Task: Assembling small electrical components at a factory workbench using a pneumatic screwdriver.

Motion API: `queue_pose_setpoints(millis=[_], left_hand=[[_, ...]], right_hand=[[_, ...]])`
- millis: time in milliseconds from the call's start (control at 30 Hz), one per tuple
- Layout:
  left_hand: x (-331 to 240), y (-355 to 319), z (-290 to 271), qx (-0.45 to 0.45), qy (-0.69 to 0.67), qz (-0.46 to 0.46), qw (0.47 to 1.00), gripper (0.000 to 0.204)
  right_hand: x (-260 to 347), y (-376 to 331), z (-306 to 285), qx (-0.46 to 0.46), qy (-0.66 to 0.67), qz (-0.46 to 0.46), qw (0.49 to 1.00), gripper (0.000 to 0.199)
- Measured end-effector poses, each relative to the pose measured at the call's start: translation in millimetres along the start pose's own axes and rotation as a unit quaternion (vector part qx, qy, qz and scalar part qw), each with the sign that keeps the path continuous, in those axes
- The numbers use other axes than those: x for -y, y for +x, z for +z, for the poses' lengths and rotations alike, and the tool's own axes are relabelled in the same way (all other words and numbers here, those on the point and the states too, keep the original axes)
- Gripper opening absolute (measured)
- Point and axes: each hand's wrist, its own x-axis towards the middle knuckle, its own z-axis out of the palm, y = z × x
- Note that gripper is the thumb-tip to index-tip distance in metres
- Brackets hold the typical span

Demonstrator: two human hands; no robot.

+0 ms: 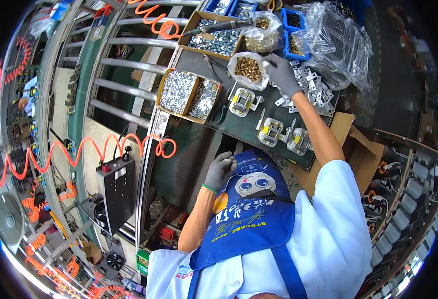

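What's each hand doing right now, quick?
Left hand: gloved, fingers curled near the blue apron; whether it holds anything cannot be told.
Right hand: gloved, reaching at the clear bag of brass screws; grip unclear.

grey gloves, blue apron, orange hose

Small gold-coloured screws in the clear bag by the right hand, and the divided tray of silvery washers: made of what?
Small gold-coloured screws: probably brass-toned or yellow-plated steel, shiny yellow metal; which one is unclear. Clear bag: thin glossy plastic film, crinkled. Divided tray: brown cardboard, matte walls. Silvery washers: bright plated metal, likely steel. Right hand wears a grey knit glove.
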Motion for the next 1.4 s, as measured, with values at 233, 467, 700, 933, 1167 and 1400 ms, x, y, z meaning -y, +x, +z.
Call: queue_pose_setpoints(millis=[233, 467, 700, 933, 1167, 1400], left_hand=[[28.7, -34.9, -32.2, -0.023, -0.099, 0.06, 0.993, 0.038], [26.3, -87.3, -117.8, 0.163, -0.326, 0.294, 0.883, 0.044], [48.7, -169.6, -212.6, 0.118, -0.46, 0.444, 0.76, 0.065], [144.3, -177.0, -373.2, -0.015, -0.559, 0.403, 0.724, 0.035], [279.1, -158.8, -556.3, -0.164, -0.663, 0.36, 0.636, 0.02], [375.7, -102.3, -747.0, -0.279, -0.755, 0.316, 0.502, 0.016]], right_hand=[[56.5, -101.7, 54.3, 0.135, 0.056, -0.037, 0.989, 0.022], [95.8, -190.4, 145.1, 0.339, 0.137, -0.002, 0.931, 0.018], [117.8, -276.0, 221.0, 0.52, -0.013, -0.048, 0.853, 0.022], [133.3, -391.1, 283.8, 0.647, -0.142, -0.192, 0.724, 0.02], [83.0, -503.7, 360.2, 0.706, -0.246, -0.099, 0.657, 0.02], [1.7, -523.6, 443.3, 0.678, -0.355, -0.134, 0.629, 0.02]])
